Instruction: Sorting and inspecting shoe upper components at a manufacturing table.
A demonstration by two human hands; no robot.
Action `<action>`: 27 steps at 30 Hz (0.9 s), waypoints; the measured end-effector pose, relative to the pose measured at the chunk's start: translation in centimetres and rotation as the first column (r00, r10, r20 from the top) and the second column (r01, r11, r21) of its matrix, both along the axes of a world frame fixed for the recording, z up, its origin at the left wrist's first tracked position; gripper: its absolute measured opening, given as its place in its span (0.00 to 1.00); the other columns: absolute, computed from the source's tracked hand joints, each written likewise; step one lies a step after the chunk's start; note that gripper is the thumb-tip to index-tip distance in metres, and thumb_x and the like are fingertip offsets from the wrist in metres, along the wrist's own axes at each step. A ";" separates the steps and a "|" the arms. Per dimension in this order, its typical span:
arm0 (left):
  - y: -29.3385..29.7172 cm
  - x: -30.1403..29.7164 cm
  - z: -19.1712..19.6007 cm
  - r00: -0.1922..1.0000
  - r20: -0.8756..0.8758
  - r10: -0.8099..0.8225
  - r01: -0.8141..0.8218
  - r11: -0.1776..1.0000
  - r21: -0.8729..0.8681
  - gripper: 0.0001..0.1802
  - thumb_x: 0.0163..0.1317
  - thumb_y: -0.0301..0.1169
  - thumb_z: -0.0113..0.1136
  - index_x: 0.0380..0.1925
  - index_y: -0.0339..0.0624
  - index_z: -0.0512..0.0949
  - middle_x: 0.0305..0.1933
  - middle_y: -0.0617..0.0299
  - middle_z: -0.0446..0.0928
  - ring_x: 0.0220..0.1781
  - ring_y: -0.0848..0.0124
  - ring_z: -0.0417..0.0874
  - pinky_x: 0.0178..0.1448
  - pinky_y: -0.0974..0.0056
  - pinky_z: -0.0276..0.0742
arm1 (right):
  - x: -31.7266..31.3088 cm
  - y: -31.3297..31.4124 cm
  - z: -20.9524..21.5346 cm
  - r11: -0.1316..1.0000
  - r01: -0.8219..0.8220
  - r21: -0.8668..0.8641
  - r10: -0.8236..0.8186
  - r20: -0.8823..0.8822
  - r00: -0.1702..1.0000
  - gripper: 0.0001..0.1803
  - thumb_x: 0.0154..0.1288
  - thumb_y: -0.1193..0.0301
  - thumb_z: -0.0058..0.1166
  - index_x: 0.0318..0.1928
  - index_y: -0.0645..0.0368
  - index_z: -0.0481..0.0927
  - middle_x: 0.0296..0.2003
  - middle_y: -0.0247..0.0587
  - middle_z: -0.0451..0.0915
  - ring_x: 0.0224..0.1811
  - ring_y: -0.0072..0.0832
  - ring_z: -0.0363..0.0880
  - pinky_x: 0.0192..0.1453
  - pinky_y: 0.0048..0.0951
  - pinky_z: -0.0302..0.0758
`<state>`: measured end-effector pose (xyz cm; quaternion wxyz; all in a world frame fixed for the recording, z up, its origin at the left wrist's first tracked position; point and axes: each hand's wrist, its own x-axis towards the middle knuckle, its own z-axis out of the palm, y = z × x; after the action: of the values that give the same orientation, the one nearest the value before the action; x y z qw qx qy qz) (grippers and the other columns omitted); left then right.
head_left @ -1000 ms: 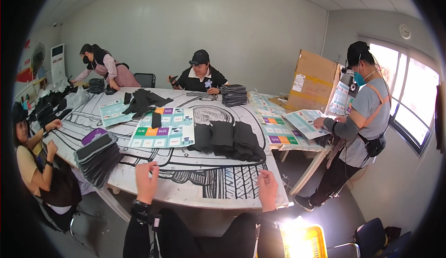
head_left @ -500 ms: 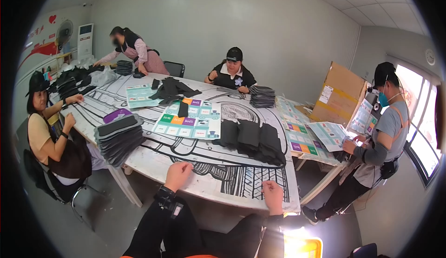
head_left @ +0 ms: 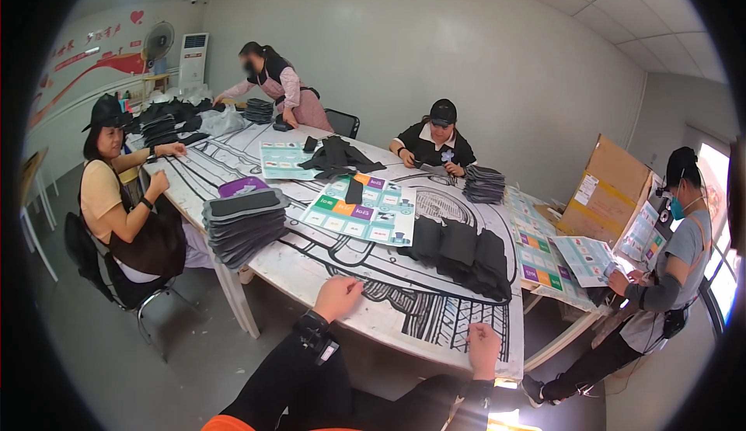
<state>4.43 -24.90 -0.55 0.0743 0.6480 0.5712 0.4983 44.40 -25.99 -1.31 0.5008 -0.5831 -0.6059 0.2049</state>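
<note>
My left hand (head_left: 339, 298) rests at the near edge of the white table (head_left: 311, 262), its fingers curled in with nothing visible in them. Farther right, my right hand (head_left: 483, 349) is held in a loose fist over the tyre drawing near the table's corner, and no object shows in it. Closest to both hands lie several bundles of folded black cloth (head_left: 458, 254), side by side. Beyond them is a colourful printed sheet (head_left: 365, 215) with a small black cloth piece (head_left: 354, 191) on top.
A tall stack of grey and black flat pieces (head_left: 242, 229) stands at the left, by a purple item (head_left: 242, 186). Loose black cloth (head_left: 342, 155) lies farther back. Co-workers are around the table; one stands right, by a cardboard box (head_left: 610, 186) and a side table with printed sheets (head_left: 544, 252).
The view has swung left, so the scene sits farther right. The co-worker across the table has lowered a raised hand and now holds a dark piece in both hands. My hands keep their curled pose.
</note>
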 end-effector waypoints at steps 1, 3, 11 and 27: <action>-0.1 0.1 0.1 1.000 0.001 0.003 -0.003 1.000 -0.002 0.15 0.67 0.40 0.63 0.30 0.39 0.86 0.26 0.51 0.81 0.33 0.51 0.81 0.39 0.50 0.75 | -0.1 0.0 0.0 1.000 -0.003 -0.002 0.003 0.001 1.000 0.09 0.72 0.70 0.60 0.42 0.64 0.86 0.24 0.39 0.85 0.26 0.23 0.82 0.34 0.27 0.75; -0.3 0.1 0.3 1.000 0.016 0.012 -0.012 1.000 -0.021 0.15 0.66 0.40 0.64 0.30 0.39 0.86 0.26 0.51 0.81 0.33 0.51 0.81 0.40 0.50 0.75 | -0.1 -0.2 0.2 0.999 0.019 -0.034 -0.019 0.007 1.000 0.09 0.72 0.70 0.60 0.42 0.64 0.86 0.24 0.39 0.85 0.26 0.23 0.82 0.34 0.27 0.75; 0.1 0.0 0.0 1.000 -0.005 0.021 -0.021 1.000 -0.014 0.15 0.66 0.40 0.64 0.31 0.39 0.86 0.26 0.51 0.82 0.34 0.51 0.82 0.40 0.50 0.76 | -0.5 -0.4 0.9 1.000 0.024 0.005 -0.024 0.064 0.998 0.08 0.72 0.71 0.59 0.42 0.64 0.86 0.24 0.38 0.85 0.25 0.22 0.81 0.32 0.27 0.74; 0.0 0.2 0.0 1.000 -0.014 0.008 -0.008 1.000 -0.030 0.17 0.69 0.41 0.57 0.29 0.41 0.82 0.29 0.48 0.81 0.38 0.45 0.81 0.45 0.45 0.77 | 0.7 1.1 -1.4 0.999 0.021 0.045 -0.023 0.044 0.999 0.08 0.72 0.72 0.60 0.39 0.65 0.84 0.21 0.34 0.79 0.21 0.18 0.75 0.26 0.24 0.66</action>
<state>4.65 -24.93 -0.60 0.0778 0.6480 0.5817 0.4855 45.07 -24.88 -2.73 0.5022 -0.5829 -0.6150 0.1726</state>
